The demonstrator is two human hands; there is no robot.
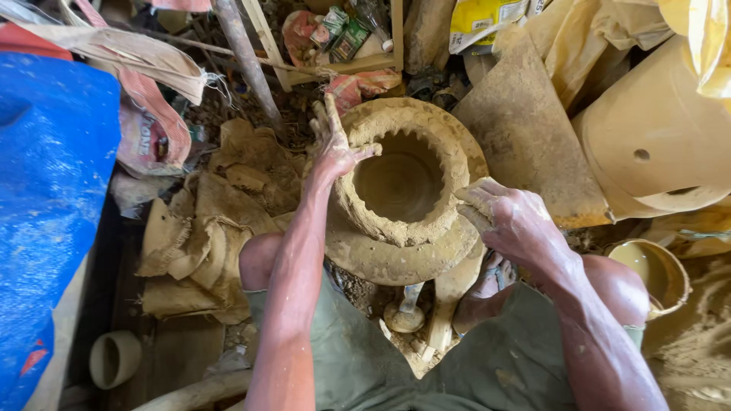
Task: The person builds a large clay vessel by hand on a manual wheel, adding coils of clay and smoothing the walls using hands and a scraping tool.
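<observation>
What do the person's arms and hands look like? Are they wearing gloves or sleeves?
No gloves and no sleeves: both arms are bare up to where the picture ends. The left hand and the right hand are smeared with pale, drying clay, thickest on the fingers. Dried splashes of clay speckle both forearms. No rings, watch or bracelets show.

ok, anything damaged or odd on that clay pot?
The clay pot has a jagged, uneven inner rim, rough rather than smooth. Both hands press its outer wall: left hand at the upper left, right hand at the right. No cracks or spills show.
</observation>
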